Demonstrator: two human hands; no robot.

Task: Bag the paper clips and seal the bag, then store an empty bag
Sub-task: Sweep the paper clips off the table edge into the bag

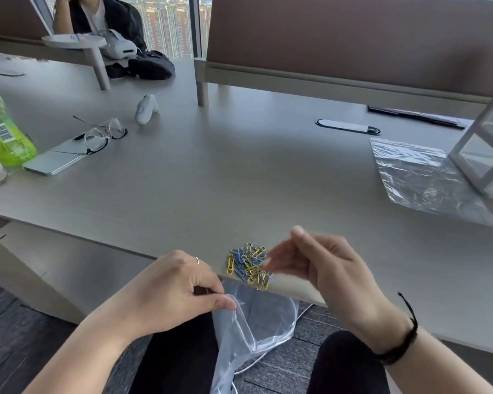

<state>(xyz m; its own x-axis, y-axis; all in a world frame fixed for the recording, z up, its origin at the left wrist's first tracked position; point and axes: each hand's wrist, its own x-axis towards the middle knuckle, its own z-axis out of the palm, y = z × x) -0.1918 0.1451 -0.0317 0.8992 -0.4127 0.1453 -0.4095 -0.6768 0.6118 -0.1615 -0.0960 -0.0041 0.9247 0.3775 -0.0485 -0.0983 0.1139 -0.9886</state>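
While the left hand (180,282) pinches the open bag (251,334) just under the table edge (182,258), the loose-fingered, empty right hand (322,268) is nearest the paper clips (249,264) sitting right above it.

The left hand (180,288) is low at the near edge, back turned up, its thumb and curled fingers (208,288) pinching closed; a ring sits on one finger. The right hand (325,268) is raised higher, palm turned to the left, fingers loosely bent and blurred, thumb pointing up. A dark band circles the right wrist.

Office, shared desk (239,166), divider panel (353,38), high-rise window (168,24)
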